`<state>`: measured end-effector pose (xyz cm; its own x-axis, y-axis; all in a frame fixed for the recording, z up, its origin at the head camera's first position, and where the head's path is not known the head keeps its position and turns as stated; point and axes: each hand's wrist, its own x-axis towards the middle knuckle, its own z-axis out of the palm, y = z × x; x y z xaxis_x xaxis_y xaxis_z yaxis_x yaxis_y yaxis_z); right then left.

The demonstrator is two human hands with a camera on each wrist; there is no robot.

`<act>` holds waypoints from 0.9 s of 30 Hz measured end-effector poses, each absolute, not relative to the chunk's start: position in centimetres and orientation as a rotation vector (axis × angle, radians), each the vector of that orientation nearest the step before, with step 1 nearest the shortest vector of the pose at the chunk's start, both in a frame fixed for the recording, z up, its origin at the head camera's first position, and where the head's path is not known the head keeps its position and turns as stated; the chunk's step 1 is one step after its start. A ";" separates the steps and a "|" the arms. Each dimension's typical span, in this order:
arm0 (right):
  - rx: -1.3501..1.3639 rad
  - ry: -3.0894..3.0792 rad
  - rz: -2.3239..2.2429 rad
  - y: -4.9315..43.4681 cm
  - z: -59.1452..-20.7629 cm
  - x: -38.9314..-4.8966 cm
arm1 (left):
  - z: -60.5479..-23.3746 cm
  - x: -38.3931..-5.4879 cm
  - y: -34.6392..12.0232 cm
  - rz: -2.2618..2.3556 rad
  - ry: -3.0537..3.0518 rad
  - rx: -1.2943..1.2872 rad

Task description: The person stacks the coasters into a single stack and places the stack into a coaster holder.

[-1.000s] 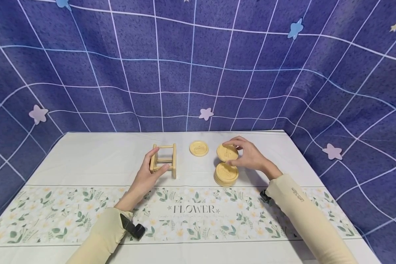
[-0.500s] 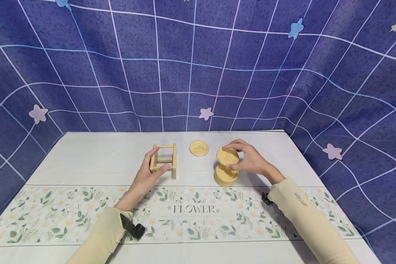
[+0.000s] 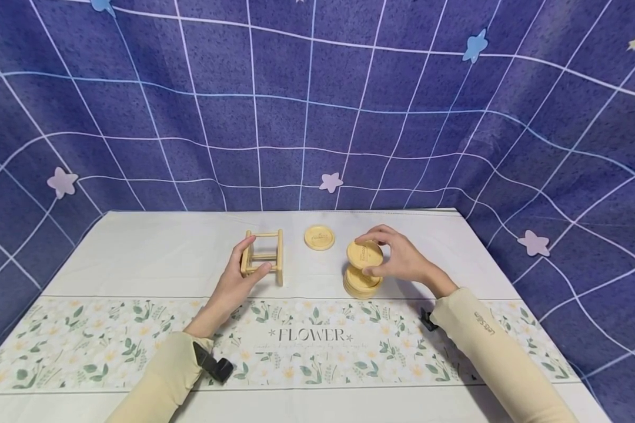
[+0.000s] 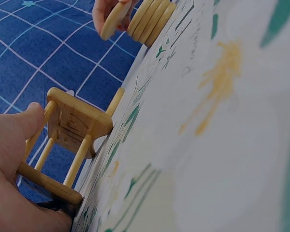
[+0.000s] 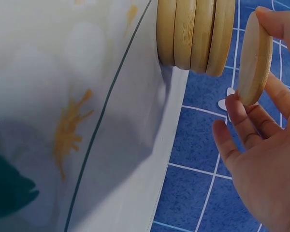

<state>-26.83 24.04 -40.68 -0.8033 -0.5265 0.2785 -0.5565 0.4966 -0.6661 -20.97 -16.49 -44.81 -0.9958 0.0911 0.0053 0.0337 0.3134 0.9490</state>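
Note:
My left hand [image 3: 238, 282] grips a small wooden coaster rack [image 3: 280, 258] that stands on the table; its rods and end boards show close up in the left wrist view, thumb over a rod. Between thumb and fingertips my right hand [image 3: 399, 255] pinches a round wooden coaster [image 3: 364, 254] by its edge. That coaster is raised just above a stack of several like coasters [image 3: 361, 286], with a gap between them in the right wrist view. Another coaster [image 3: 319, 237] lies flat on the table between the rack and the stack, farther back.
A white tablecloth [image 3: 153, 252] covers the table, with a printed flower band [image 3: 317, 370] across its front. Behind the table hangs a blue grid-patterned curtain [image 3: 217, 117] with stars, which also rises along both sides.
My right hand has shifted slightly toward me with the coaster, which now overlaps more of the stack in the head view. The left hand and the rack have stayed put.

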 end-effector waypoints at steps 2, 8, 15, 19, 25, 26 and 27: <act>0.972 -2.685 1.218 24.0 -40.7 -26.7 | -44.8 -21.0 -16.5 1.812 2.504 0.118; 0.992 -2.686 1.228 24.0 -40.9 -26.4 | -44.9 -21.1 -16.5 1.816 2.503 0.122; 1.036 -2.687 1.273 24.1 -41.3 -26.2 | -44.8 -21.0 -16.4 1.815 2.504 0.124; 1.052 -2.678 1.287 24.3 -41.5 -26.2 | -44.8 -21.0 -16.5 1.817 2.502 0.124; 1.088 -2.673 1.301 24.2 -41.7 -26.1 | -44.8 -20.9 -16.5 1.821 2.500 0.120; 1.090 -2.677 1.296 24.2 -41.8 -26.0 | -44.8 -20.9 -16.5 1.822 2.500 0.119; 1.092 -2.681 1.292 24.2 -41.8 -26.0 | -44.8 -20.9 -16.5 1.823 2.500 0.119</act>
